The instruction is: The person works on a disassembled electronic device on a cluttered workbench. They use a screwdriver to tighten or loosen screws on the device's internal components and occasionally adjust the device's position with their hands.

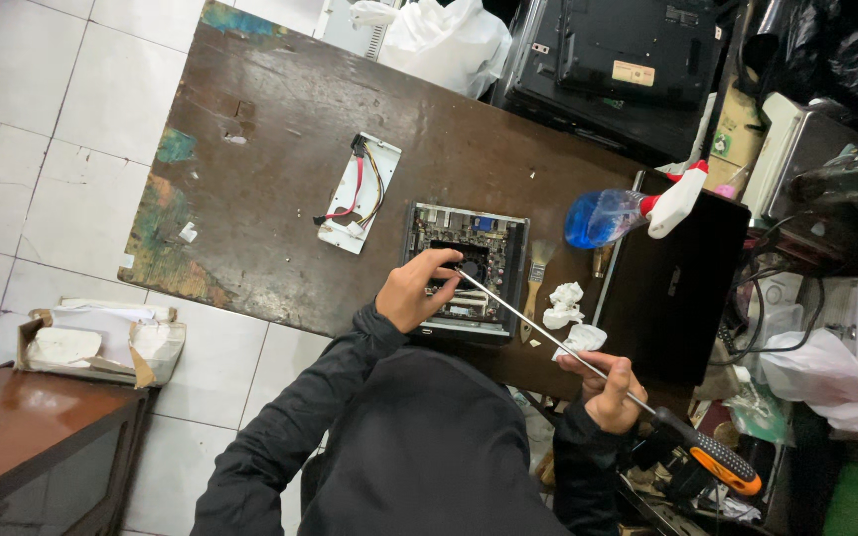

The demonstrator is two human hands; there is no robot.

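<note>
L hand point(417, 290) fingers curled, reaching fwd; R hand point(610, 385) closed in a grip, both arms bent.
</note>
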